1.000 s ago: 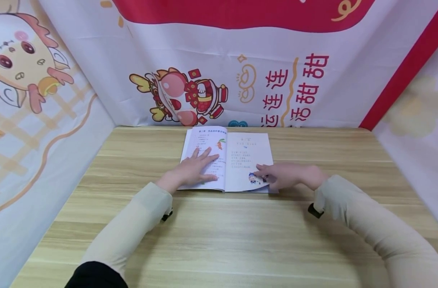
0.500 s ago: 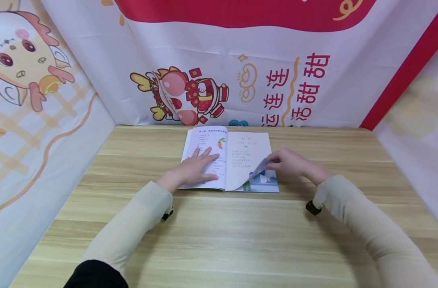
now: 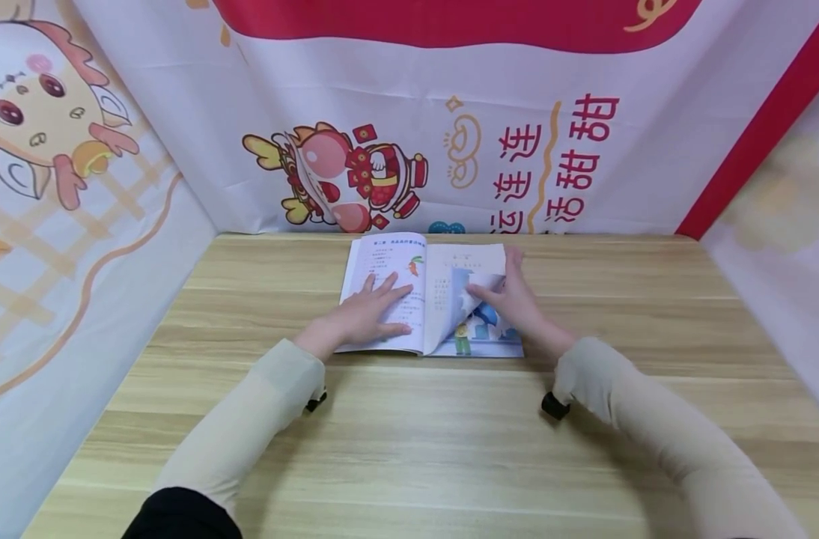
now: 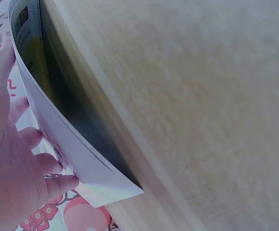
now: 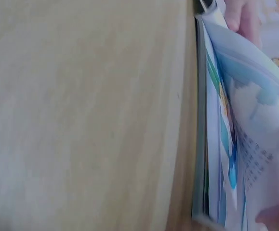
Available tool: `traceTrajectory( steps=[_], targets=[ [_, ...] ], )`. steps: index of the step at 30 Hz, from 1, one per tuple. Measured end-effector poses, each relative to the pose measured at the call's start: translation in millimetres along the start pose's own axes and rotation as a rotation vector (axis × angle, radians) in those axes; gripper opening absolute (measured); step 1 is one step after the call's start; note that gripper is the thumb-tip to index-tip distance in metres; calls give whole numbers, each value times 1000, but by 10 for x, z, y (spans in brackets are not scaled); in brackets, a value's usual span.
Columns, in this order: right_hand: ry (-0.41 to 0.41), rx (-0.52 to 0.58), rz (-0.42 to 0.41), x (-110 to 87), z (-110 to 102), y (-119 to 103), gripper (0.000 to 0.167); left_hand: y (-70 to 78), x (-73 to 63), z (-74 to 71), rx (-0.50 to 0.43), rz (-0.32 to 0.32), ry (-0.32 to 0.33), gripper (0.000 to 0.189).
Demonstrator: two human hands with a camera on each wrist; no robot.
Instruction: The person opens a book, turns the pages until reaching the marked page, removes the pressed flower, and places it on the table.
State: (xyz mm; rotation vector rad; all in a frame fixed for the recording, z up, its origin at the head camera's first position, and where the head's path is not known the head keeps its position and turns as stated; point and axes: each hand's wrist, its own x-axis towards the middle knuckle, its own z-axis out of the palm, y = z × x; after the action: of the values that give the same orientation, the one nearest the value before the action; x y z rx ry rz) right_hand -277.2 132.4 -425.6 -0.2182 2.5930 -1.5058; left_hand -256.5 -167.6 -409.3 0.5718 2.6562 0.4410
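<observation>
An open book (image 3: 391, 262) with printed text and a carrot picture lies near the table's far edge. My left hand (image 3: 358, 318) rests spread over its left page. In the left wrist view, the fingers of the left hand (image 4: 21, 159) reach across the bowed paper. My right hand (image 3: 520, 303) holds a lifted right-hand page (image 3: 458, 303), thumb against its underside and other fingers extended at the right edge. A colourful illustration (image 3: 493, 346) shows beneath. The right wrist view shows the raised page (image 5: 259, 106) curving away from the pages below.
The wood-grain table (image 3: 423, 449) stretches toward me from the book. Behind it hangs a white and red cloth (image 3: 382, 90) with cartoon prints and red characters. Another printed cloth (image 3: 79, 247) borders the left side.
My right hand has taken up the right page's lower corner and carried it up and leftward, uncovering more of the illustration. The left hand has stayed on the left page.
</observation>
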Motion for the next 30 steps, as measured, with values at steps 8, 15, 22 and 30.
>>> traceTrajectory(
  steps=[8,15,22,30],
  targets=[
    [134,169,25,-25,266,-220,121,-4,20,16,9,8,12,85],
    [-69,179,52,-106,487,-302,96,-19,30,38,-3,17,23,84],
    [-174,113,-82,-178,619,-376,84,-57,38,40,-172,100,44,67],
    [-254,-26,-127,-212,677,-391,78,-122,11,-55,-590,36,114,68]
  ],
)
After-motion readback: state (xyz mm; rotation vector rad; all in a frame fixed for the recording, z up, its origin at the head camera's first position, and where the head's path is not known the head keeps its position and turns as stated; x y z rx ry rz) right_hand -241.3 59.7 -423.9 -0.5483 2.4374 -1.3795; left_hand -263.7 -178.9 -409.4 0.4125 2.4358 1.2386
